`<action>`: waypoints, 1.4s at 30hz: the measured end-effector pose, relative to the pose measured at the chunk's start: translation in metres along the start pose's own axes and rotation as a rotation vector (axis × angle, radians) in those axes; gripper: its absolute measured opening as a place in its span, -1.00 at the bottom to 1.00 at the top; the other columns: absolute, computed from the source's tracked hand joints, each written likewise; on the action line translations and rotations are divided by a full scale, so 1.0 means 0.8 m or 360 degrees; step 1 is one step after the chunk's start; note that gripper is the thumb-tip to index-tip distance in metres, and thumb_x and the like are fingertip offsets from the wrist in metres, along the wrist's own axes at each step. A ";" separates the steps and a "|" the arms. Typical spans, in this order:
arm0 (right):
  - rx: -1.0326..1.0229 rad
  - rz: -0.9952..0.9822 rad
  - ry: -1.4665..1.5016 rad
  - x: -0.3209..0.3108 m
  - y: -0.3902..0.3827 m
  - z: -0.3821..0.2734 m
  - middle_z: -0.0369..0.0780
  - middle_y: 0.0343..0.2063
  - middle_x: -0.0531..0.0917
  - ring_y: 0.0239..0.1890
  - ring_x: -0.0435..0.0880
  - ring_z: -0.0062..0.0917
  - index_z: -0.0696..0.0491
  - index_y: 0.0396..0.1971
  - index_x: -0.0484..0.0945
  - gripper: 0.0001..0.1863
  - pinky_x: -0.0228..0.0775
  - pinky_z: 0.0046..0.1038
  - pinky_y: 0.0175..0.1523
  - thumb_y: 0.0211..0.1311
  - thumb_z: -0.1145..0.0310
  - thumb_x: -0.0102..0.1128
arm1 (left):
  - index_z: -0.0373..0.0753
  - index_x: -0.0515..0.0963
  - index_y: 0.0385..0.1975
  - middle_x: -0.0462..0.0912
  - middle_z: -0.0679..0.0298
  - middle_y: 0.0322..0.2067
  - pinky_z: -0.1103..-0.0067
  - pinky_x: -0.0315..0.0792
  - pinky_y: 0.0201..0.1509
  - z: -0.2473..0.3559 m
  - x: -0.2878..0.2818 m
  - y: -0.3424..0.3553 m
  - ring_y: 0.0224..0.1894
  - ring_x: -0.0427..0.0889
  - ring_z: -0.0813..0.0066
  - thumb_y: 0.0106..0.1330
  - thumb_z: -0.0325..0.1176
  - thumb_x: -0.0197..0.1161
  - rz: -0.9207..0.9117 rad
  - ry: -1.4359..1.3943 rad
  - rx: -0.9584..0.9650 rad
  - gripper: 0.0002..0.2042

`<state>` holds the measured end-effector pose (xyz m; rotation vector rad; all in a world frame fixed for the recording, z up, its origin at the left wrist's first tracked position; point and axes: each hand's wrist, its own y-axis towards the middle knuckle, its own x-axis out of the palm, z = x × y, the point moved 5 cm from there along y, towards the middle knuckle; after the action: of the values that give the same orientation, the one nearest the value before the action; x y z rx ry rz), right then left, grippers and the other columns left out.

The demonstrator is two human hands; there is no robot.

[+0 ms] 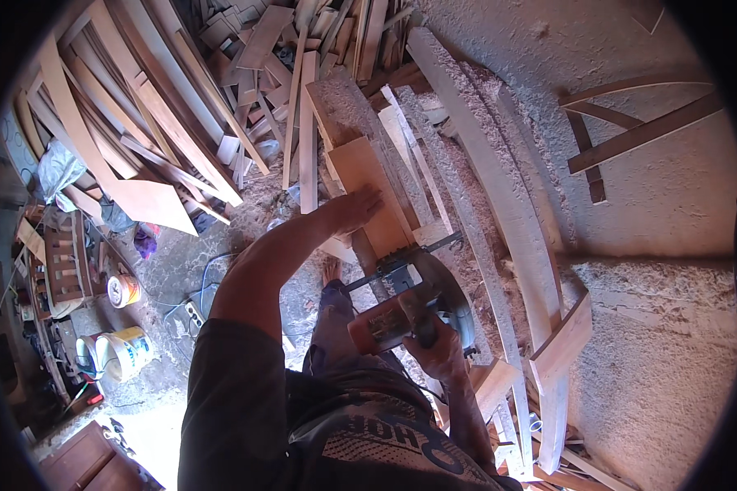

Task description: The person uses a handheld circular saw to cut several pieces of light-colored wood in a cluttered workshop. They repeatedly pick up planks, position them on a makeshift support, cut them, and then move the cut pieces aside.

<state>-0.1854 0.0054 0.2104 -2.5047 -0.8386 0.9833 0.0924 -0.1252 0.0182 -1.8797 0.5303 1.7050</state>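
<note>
- The right hand [438,348] is clenching the handle of an orange circular saw [409,307]; the fingers are wrapping fully around the grip.
- The saw's guard and base plate are sitting just ahead of that grip, resting on the near end of a flat wooden board [368,192].
- The left hand [354,209] is lying open, palm down, on the board, fingers spread and pressing on its surface; it is grasping nothing.
- The board is running away from the saw grip toward the upper left, with the left hand on it well ahead of the saw.
- A sawdust-covered plank [352,106] is lying under the far end of the board, beyond the left hand.
- Long curved planks [499,180], coated in sawdust, are lying to the right of the saw grip and arching past it.
- A heap of stacked offcuts [164,106] is lying to the left of the pressing hand, well apart from it.
- A white bucket [127,352] and a smaller tub [123,290] are standing on the floor [180,254], far to the left of both hands.
- A bare foot [330,270] is showing on the floor just left of the saw.
</note>
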 end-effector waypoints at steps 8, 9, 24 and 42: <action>0.0058 -0.0116 0.0119 0.001 0.000 0.005 -0.01 -0.17 0.74 -0.06 0.75 -0.33 0.09 0.18 0.52 -0.34 0.55 -0.29 0.02 0.04 0.21 0.46 | -0.47 0.15 0.42 0.18 -0.12 0.44 0.23 0.12 0.57 0.007 -0.019 -0.001 0.50 0.17 -0.08 0.21 -0.22 0.32 -0.0140 0.0042 0.0003 -0.19; 0.0048 -0.0107 0.0117 0.002 0.001 0.007 -0.01 -0.18 0.75 -0.07 0.75 -0.32 0.10 0.17 0.53 -0.35 0.55 -0.28 0.01 0.04 0.23 0.46 | -0.47 0.14 0.42 0.18 -0.12 0.45 0.23 0.11 0.57 0.006 -0.015 -0.001 0.50 0.15 -0.08 0.17 -0.19 0.36 -0.0149 0.0015 -0.0012 -0.15; -0.0068 -0.0011 0.0314 0.010 0.012 0.017 -0.37 -0.47 0.60 -0.48 0.54 -0.74 0.12 -0.20 0.58 -0.72 0.41 -0.57 -0.38 0.04 0.52 0.38 | -0.36 0.13 0.45 0.11 0.00 0.48 0.32 0.13 0.57 -0.003 -0.042 -0.002 0.53 0.07 -0.01 -0.45 -0.09 0.74 -0.0205 -0.0364 -0.0054 0.31; 0.0048 -0.0059 0.0374 0.014 0.031 0.033 -0.35 -0.55 0.57 -0.57 0.55 -0.71 0.12 -0.15 0.52 -0.67 0.42 -0.60 -0.46 0.04 0.61 0.34 | -0.30 0.16 0.42 0.15 0.06 0.47 0.35 0.37 0.46 -0.011 -0.012 0.005 0.54 0.08 0.09 -0.04 -0.39 0.53 -0.0079 -0.0442 -0.0042 -0.05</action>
<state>-0.1871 -0.0043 0.1739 -2.5065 -0.7872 0.6673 0.0953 -0.1343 0.0278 -1.6225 0.3495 1.9070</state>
